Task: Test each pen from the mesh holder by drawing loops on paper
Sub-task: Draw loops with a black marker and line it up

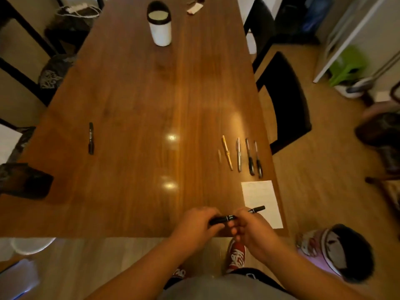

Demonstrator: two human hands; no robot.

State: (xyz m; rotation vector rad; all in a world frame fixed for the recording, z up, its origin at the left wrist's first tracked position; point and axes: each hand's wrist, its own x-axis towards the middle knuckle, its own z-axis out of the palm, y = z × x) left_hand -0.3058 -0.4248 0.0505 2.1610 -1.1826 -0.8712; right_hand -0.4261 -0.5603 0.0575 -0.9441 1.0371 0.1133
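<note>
Both hands meet on one black pen (pixel 228 218), held level just above the near edge of the table (pixel 140 100). The left hand (pixel 194 225) is curled round its thicker end; the right hand (pixel 252 229) pinches the barrel, and the slim end juts past that pinch over the paper (pixel 260 198). Whether the cap is on cannot be told.

Hazards, as judged:
- The grip sits at the table's rim, so a pen or cap slipping free would likely fall to the floor.
- If the hands pull the pen apart sharply, the right hand may jerk outward and push the paper, which lies just right of the grip along the table's right edge.
- A row of four pens (pixel 238 155) lies just beyond the paper; a sweeping wrist could roll them off that edge.

Room lies left of and beyond the grip: broad tabletop, with a lone marker (pixel 91 138) far left and the holder (pixel 161 29) at the far end.
</note>
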